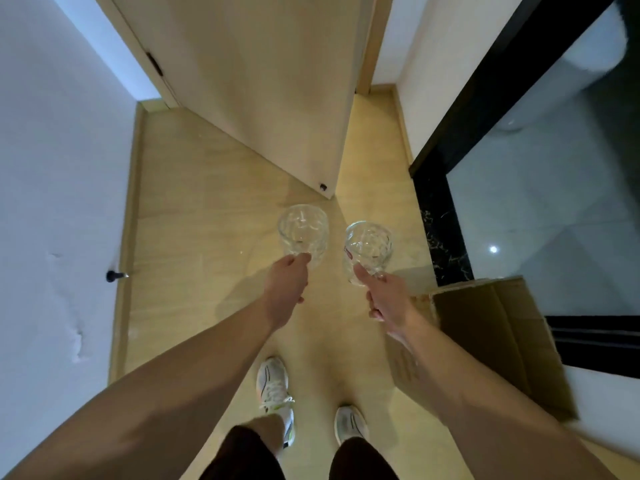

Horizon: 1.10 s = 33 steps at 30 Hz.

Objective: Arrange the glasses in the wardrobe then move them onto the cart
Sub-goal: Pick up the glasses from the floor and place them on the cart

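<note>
Overhead: left hand [285, 284] pinches one clear glass [303, 233]; right hand [384, 296] pinches another glass [367, 249], both held above wooden floor [194, 209], apart.

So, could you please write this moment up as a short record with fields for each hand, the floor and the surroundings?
left hand: left hand holds a clear patterned drinking glass in a fingertip grip near its base
right hand: right hand holds a second clear patterned glass the same way
glasses: apart, not touching, both look empty
floor: light wooden floor; flattened brown cardboard box at right
surroundings: pale wooden door ahead, standing open
wardrobe, cart: not visible
</note>
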{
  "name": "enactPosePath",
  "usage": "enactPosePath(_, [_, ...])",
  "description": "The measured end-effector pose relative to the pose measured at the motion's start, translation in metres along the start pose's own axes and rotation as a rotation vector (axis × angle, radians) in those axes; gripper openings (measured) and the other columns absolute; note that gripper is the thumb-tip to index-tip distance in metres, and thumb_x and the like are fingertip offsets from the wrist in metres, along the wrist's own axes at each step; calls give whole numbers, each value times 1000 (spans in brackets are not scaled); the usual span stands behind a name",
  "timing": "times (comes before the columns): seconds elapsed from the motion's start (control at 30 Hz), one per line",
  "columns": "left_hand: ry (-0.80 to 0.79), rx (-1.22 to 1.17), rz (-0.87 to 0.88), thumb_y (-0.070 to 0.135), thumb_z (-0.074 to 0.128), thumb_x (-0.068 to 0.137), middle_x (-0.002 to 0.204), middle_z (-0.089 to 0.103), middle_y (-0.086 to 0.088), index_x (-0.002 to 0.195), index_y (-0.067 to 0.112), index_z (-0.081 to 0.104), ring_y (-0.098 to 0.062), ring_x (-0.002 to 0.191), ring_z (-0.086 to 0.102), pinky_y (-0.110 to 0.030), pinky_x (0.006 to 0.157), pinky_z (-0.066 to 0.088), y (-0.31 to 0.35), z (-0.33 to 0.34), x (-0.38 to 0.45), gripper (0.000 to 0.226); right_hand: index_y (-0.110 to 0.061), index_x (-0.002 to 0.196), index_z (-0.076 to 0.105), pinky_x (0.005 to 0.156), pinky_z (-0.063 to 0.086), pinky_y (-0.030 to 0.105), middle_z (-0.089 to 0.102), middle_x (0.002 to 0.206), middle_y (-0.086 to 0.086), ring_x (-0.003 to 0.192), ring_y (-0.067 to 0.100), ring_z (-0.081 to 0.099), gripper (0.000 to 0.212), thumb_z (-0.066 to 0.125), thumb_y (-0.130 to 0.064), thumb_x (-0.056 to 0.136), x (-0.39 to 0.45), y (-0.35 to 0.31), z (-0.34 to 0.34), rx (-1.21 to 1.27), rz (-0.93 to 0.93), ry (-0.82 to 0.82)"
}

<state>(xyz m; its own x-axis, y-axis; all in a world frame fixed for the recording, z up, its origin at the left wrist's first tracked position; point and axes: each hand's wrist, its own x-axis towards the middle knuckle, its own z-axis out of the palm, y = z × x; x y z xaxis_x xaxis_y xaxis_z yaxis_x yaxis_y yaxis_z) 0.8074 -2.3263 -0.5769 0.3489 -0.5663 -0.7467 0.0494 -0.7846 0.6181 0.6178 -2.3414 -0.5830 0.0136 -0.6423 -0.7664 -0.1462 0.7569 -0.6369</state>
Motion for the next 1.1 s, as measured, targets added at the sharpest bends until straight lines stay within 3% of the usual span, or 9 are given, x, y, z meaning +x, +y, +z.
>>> enactPosePath(0.3, [100, -95, 212, 43, 51, 97, 74, 55, -5, 85, 20, 56, -21, 64, 48, -31, 63, 42, 189, -93, -142, 26, -14, 92, 50, 44, 24, 26, 32, 63, 4, 51, 16, 25, 48, 79, -52, 82, -129, -187, 31, -134, -275, -86])
enactPosePath(0.47, [193, -197, 358, 42, 50, 100, 80, 54, -4, 107, 15, 59, -19, 71, 50, -31, 65, 44, 232, -133, -205, 30, -17, 87, 59, 43, 24, 25, 35, 56, -2, 43, 14, 28, 48, 79, -59, 78, -177, -248, 44, -203, -464, -148])
enactPosePath(0.53, [243, -219, 394, 43, 49, 100, 84, 57, -5, 112, 15, 58, -19, 73, 52, -32, 63, 45, 243, -147, -231, 32, -15, 102, 64, 44, 25, 27, 38, 57, -3, 47, 15, 29, 57, 79, -64, 76, -198, -265, 47, -215, -516, -173])
enactPosePath(0.63, [315, -262, 438, 43, 50, 98, 81, 58, -7, 105, 16, 57, -19, 68, 52, -31, 62, 46, 250, -165, -273, 28, -11, 137, 54, 42, 28, 26, 37, 62, -2, 51, 14, 31, 87, 78, -67, 75, -234, -282, 51, -218, -596, -202])
enactPosePath(0.73, [371, -321, 484, 42, 52, 96, 78, 57, -7, 97, 17, 57, -20, 62, 50, -29, 58, 47, 248, -182, -317, 26, -10, 145, 48, 42, 30, 26, 38, 58, -2, 47, 13, 31, 98, 78, -69, 73, -269, -288, 51, -238, -698, -277])
enactPosePath(0.83, [412, -389, 525, 39, 52, 94, 77, 55, -8, 89, 17, 55, -18, 58, 47, -26, 52, 45, 235, -196, -358, 23, -14, 146, 48, 42, 30, 26, 38, 58, -3, 49, 14, 31, 99, 79, -70, 71, -302, -289, 52, -255, -753, -360])
enactPosePath(0.97, [512, -448, 554, 38, 52, 94, 80, 51, -6, 88, 18, 55, -19, 61, 49, -29, 58, 45, 203, -210, -412, 21, -13, 144, 49, 44, 29, 27, 39, 64, 1, 52, 15, 30, 93, 80, -65, 74, -345, -284, 58, -298, -827, -431])
enactPosePath(1.03, [583, -459, 564, 38, 53, 93, 81, 53, -6, 87, 17, 56, -19, 61, 49, -29, 60, 46, 185, -216, -436, 22, -11, 137, 54, 44, 29, 27, 38, 61, 0, 50, 15, 31, 85, 81, -63, 74, -365, -278, 65, -318, -864, -478])
enactPosePath(1.1, [659, -470, 564, 38, 53, 92, 78, 55, -7, 86, 16, 57, -20, 61, 49, -28, 58, 45, 164, -222, -458, 23, -10, 114, 65, 43, 29, 27, 39, 59, -1, 46, 14, 33, 70, 82, -63, 72, -385, -268, 74, -339, -889, -531])
